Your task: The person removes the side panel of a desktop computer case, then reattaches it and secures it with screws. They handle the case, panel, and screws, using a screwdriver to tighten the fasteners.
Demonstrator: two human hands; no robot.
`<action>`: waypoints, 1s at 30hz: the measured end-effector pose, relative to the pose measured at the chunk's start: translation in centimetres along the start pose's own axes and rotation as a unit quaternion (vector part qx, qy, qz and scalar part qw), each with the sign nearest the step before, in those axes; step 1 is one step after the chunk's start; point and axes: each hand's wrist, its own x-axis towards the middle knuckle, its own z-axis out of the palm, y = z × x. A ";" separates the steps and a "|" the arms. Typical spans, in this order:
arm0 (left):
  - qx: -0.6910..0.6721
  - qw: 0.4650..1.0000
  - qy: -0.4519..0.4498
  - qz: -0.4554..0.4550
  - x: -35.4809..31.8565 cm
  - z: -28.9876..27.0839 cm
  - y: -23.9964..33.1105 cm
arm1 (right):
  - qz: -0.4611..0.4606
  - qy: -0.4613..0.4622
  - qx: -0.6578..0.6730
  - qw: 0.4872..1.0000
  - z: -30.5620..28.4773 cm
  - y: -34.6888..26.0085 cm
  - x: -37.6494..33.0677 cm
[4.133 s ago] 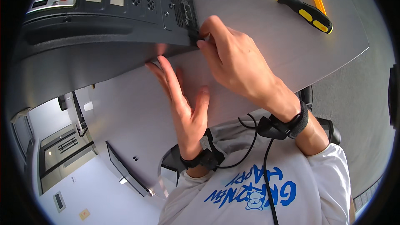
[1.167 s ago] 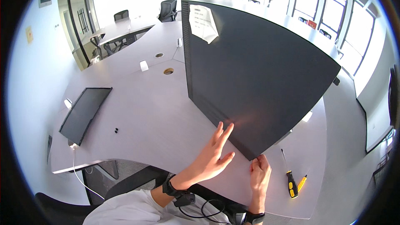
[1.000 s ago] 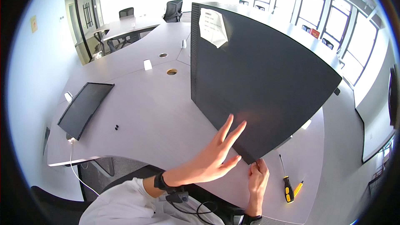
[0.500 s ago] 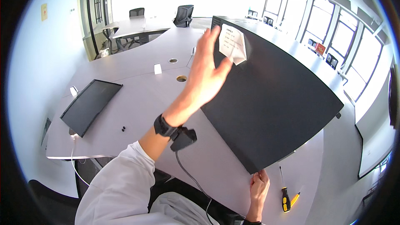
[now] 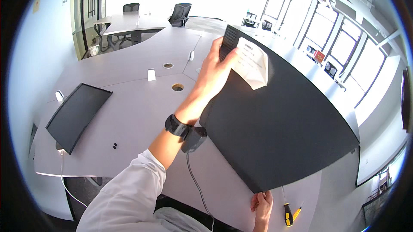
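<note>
While the near corner of the case (image 5: 284, 124) is met by the right hand (image 5: 262, 206), its fingers are seen curled, tips hidden at the corner; whether anything is pinched cannot be told. Just beside that hand, a screwdriver (image 5: 288, 215) is laid on the desk (image 5: 142, 107), shaft pointed away, its end cut off from view by the case; next to its handle a thin yellow tool (image 5: 297, 213) is seen, slanted to the right. To the left, the left arm is covered by a white sleeve (image 5: 122, 191) and crossed by a black wrist strap (image 5: 174, 125), from which a cable (image 5: 194, 180) is hung. The case is located over the right part of the desk, broad dark side turned to the wearer; its long axis is run from upper left to lower right, slatted narrow end pointed up-left and away. That end's upper corner is held by the left hand (image 5: 217, 66), fingers hooked round the slats, thumb pressed over a creased white sheet (image 5: 254, 68) on the broad side. Well left, a dark panel (image 5: 79, 116) is laid slantwise, with small black bits (image 5: 115, 146) near it. Farther back, two round holes (image 5: 177, 87) are cut in the desk; beyond, a chair (image 5: 180, 15) and tall windows (image 5: 320, 21) are seen.
</note>
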 end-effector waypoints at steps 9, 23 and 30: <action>0.050 0.998 -0.036 0.010 -1.4 -3.5 4.3 | 0.005 -0.033 0.061 0.998 -2.9 3.5 1.5; 0.007 0.981 -0.113 0.155 3.0 -4.4 4.5 | -0.035 0.015 0.076 0.996 -1.2 3.6 0.1; -0.009 0.981 -0.130 0.145 3.7 -4.6 5.0 | -0.031 0.024 0.083 0.996 -1.1 3.5 0.0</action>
